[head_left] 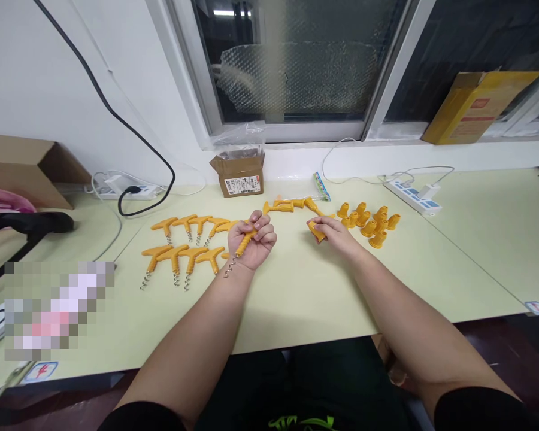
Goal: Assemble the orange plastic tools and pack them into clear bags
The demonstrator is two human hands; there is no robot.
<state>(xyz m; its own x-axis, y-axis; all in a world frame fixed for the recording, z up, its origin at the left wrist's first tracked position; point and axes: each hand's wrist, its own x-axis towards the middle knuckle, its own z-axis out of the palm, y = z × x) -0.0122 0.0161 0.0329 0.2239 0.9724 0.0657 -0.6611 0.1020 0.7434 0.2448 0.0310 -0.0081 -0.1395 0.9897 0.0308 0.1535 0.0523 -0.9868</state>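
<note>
A few sleeved-looking corkscrews [284,207] at the back of the worktop [296,311] seem done, but two rows of bare corkscrews [194,252] and the loose yellow sleeves [368,229] are left imo, left hand [257,250] fingers clamped round one screw [246,243], right hand [335,233] fingers pinching a single sleeve [315,231].

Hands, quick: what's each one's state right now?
Left hand: closed, holding a yellow-handled corkscrew, point downward.
Right hand: closed, holding a yellow piece, partly hidden.
</note>
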